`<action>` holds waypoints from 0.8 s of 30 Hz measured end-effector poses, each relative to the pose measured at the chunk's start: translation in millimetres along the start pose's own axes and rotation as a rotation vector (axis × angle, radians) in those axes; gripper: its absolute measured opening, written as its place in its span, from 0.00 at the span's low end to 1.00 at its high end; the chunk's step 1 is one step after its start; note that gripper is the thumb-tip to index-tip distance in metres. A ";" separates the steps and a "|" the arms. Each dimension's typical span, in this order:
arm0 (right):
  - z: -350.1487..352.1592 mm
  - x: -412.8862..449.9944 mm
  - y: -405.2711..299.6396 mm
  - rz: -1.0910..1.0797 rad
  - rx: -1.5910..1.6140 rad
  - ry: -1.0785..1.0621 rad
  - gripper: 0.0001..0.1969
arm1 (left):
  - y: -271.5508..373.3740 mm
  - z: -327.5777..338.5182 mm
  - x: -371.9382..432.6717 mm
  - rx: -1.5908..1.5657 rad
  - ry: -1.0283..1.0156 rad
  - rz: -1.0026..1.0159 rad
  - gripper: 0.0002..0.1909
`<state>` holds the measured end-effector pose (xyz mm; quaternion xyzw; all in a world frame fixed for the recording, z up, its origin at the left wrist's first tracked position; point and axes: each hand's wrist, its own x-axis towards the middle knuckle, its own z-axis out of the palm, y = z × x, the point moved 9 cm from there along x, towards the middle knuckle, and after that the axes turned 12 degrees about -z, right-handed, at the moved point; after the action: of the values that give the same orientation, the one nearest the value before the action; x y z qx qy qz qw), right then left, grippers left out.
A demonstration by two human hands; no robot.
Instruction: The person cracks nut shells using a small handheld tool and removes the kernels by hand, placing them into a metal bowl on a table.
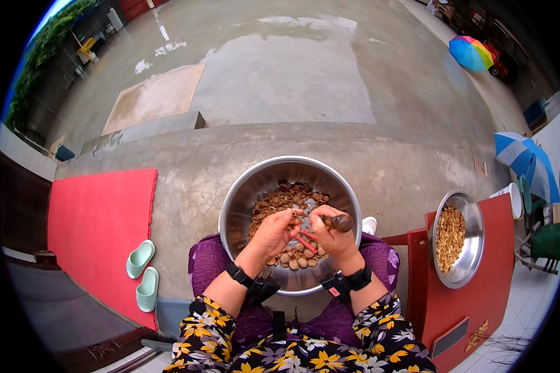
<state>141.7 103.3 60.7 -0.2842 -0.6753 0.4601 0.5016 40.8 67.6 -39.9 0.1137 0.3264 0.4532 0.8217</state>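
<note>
Both hands are over a large steel basin set between my knees. My right hand grips the dark wooden handle of a pick-like tool, its thin metal shaft pointing left. Between the fingers of my left hand is a piece of walnut, partly hidden by the fingers, with the tool's tip close by it. Broken walnut shells cover the basin's floor. Whole-looking walnuts lie on the near side. Red handles of a hand tool rest in the basin beneath my hands.
At right, a steel bowl of walnut kernels stands on a red table with a phone-like dark slab and kernel bits. Green slippers sit by a red mat. Umbrellas lie at right.
</note>
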 end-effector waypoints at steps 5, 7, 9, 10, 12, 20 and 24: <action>-11.8 -5.4 20.7 0.222 0.132 0.164 0.08 | -1.4 1.7 0.6 0.026 -0.003 -0.010 0.16; -14.8 -7.1 28.7 0.254 0.173 0.187 0.08 | -0.8 0.7 0.1 0.025 0.002 -0.018 0.16; -16.4 -10.7 31.3 0.255 0.189 0.217 0.08 | -1.7 3.1 -0.2 -0.037 -0.061 -0.043 0.15; -16.9 -11.6 31.2 0.275 0.200 0.239 0.07 | -0.3 3.5 -0.6 -0.039 -0.059 -0.039 0.15; -16.6 -10.8 24.9 0.188 0.132 0.214 0.07 | 3.1 10.1 -0.7 -0.023 -0.096 -0.026 0.15; 17.9 5.0 -43.3 -0.313 -0.361 -0.091 0.03 | 4.2 -4.1 3.2 -0.015 0.004 0.069 0.14; 7.5 1.0 -10.3 -0.005 -0.138 -0.020 0.05 | -0.8 -5.6 3.7 0.011 0.042 0.017 0.14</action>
<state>135.1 97.4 70.0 -0.3118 -0.7111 0.4139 0.4753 39.1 69.5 -46.2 0.1113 0.3451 0.4607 0.8101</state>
